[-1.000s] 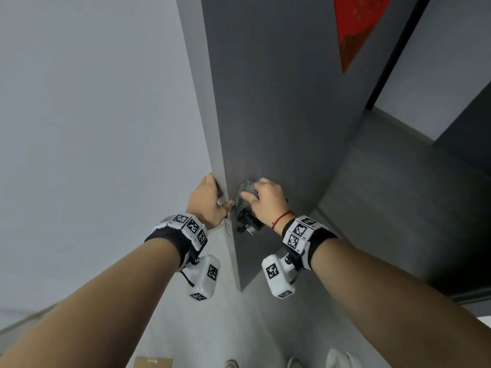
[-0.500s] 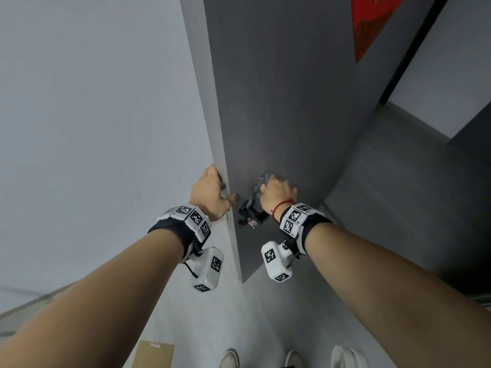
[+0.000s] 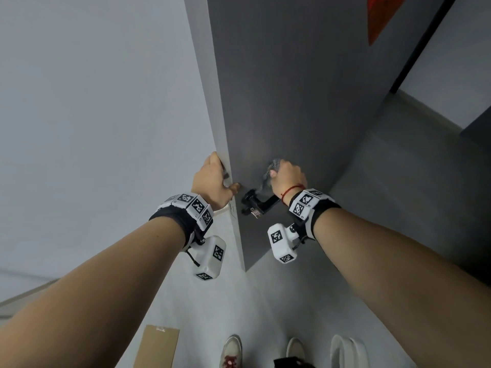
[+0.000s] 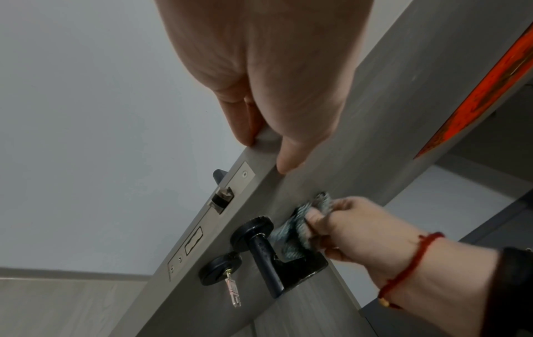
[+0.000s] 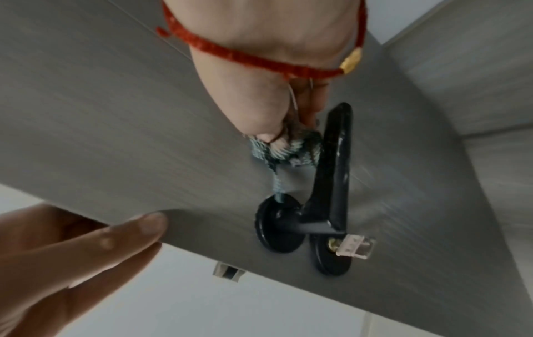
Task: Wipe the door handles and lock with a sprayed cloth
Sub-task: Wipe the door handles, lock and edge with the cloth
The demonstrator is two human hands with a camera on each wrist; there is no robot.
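A black lever handle point(image 3: 261, 204) point(image 4: 265, 255) point(image 5: 334, 164) sits on the grey door point(image 3: 279, 88). Just below its rosette is the round black lock point(image 4: 220, 269) point(image 5: 331, 257) with a key point(image 4: 233, 291) point(image 5: 354, 247) in it. My right hand point(image 3: 288, 176) point(image 4: 346, 228) point(image 5: 271, 109) grips a bunched grey-teal cloth point(image 3: 271, 171) point(image 4: 300, 225) point(image 5: 285, 150). It holds the cloth against the door face just above the lever, with a tail hanging to the rosette. My left hand point(image 3: 212, 179) point(image 4: 265, 152) point(image 5: 86, 246) clasps the door's edge, thumb on the near face and fingers behind.
The door edge carries a metal latch plate point(image 4: 213, 205); a second handle point(image 4: 219, 175) pokes out behind. Red paper point(image 3: 382, 17) hangs high on the door. On the floor are cardboard point(image 3: 156, 346), my shoes point(image 3: 231, 351) and a white object point(image 3: 348, 351). A pale wall point(image 3: 93, 128) stands left.
My right hand with the cloth has moved off the lever, up and to the right, uncovering the handle. The left hand has stayed on the door edge.
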